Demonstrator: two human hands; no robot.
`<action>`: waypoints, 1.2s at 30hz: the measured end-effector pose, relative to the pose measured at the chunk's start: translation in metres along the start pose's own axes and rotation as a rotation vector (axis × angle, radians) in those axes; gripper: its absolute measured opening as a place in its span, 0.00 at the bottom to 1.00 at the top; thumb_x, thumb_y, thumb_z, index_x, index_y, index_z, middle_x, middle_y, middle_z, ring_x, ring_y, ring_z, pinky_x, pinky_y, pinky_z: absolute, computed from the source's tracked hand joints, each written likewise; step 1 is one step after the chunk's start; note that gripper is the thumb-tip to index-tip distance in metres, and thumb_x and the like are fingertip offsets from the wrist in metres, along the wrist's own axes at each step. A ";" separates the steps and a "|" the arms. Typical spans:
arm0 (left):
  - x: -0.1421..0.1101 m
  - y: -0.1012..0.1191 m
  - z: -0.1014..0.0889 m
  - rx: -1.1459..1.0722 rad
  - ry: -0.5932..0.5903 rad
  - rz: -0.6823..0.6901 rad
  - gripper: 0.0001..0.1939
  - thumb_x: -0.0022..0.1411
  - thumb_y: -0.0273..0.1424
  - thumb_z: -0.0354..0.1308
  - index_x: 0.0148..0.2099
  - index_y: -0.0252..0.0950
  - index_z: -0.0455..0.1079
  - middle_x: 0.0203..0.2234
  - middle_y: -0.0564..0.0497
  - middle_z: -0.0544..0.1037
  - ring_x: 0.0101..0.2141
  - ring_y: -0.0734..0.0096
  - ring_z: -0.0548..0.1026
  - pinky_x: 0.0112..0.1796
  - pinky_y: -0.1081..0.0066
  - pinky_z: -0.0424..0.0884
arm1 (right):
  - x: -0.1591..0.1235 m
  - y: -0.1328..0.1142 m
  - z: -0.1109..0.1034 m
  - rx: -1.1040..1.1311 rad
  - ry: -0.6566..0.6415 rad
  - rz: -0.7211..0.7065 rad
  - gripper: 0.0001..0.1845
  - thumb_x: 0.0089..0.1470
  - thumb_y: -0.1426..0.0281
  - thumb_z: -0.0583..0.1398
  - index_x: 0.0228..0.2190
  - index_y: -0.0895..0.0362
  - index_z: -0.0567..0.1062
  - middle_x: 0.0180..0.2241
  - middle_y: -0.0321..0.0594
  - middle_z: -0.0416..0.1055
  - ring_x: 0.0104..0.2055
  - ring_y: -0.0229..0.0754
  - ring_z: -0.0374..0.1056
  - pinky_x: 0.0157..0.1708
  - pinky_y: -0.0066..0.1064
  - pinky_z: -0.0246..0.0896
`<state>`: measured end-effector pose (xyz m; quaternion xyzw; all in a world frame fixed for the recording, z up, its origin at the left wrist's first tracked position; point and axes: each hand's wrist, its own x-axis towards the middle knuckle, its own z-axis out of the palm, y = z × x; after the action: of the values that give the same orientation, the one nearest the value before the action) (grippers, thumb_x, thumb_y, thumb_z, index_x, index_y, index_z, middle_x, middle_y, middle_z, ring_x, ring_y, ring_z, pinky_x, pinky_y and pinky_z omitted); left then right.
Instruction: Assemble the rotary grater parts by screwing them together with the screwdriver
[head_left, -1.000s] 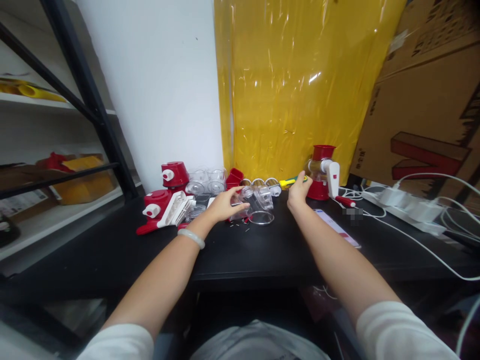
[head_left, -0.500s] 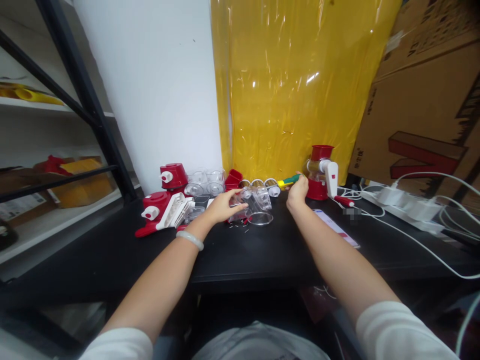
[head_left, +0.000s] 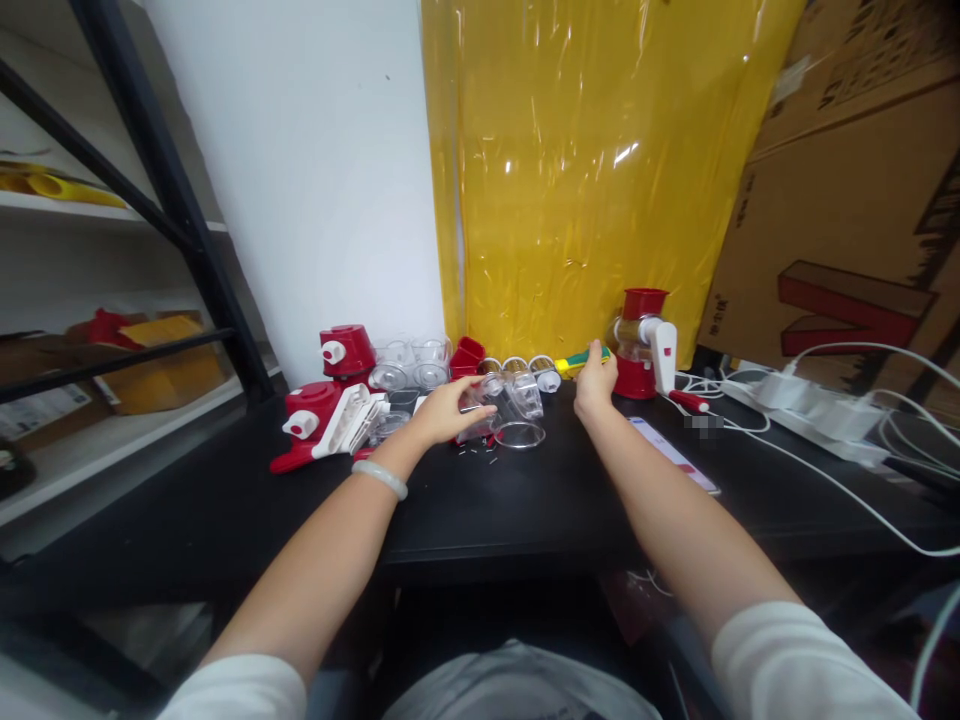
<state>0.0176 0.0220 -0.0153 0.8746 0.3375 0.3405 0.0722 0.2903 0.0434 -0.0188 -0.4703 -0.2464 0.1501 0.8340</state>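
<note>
My left hand is closed around the left side of a clear plastic housing, which lies tilted on the black table. A screwdriver with a green and yellow handle is gripped in my right hand, its handle running leftward toward the housing. The tip is too small to make out. Just below the housing rests its clear round rim. Several small screws are scattered in front of my left fingers. Behind the housing stand metal grater drums and a red plastic part.
On the left are red and white grater bases, with clear cups beside them. An assembled red grater stands right of my right hand. Further right lie a phone and a power strip with white cables.
The fingers of my right hand have shifted slightly around the screwdriver handle, with the thumb now higher. My left hand and the housing stay almost where they were.
</note>
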 end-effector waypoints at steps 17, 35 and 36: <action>0.001 -0.001 -0.023 0.028 0.032 0.004 0.33 0.55 0.49 0.62 0.59 0.40 0.67 0.50 0.43 0.77 0.47 0.53 0.76 0.49 0.56 0.70 | -0.005 0.004 0.000 -0.027 -0.045 0.039 0.07 0.55 0.65 0.50 0.33 0.54 0.64 0.27 0.31 0.62 0.23 0.35 0.61 0.25 0.28 0.60; 0.002 -0.014 -0.040 0.027 -0.097 -0.101 0.33 0.50 0.51 0.65 0.54 0.37 0.73 0.39 0.44 0.81 0.38 0.56 0.78 0.41 0.59 0.73 | -0.018 0.026 -0.001 -0.028 -0.145 0.135 0.06 0.54 0.69 0.50 0.28 0.55 0.65 0.23 0.29 0.63 0.19 0.34 0.59 0.19 0.28 0.55; 0.002 -0.014 -0.042 0.024 -0.109 -0.114 0.34 0.48 0.51 0.66 0.53 0.37 0.73 0.39 0.44 0.81 0.38 0.57 0.78 0.40 0.59 0.73 | -0.019 0.026 0.000 -0.026 -0.151 0.133 0.06 0.54 0.69 0.49 0.28 0.55 0.65 0.23 0.29 0.63 0.19 0.34 0.59 0.19 0.28 0.55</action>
<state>-0.0161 0.0296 0.0128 0.8719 0.3865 0.2837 0.0994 0.2743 0.0471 -0.0460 -0.4838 -0.2788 0.2367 0.7951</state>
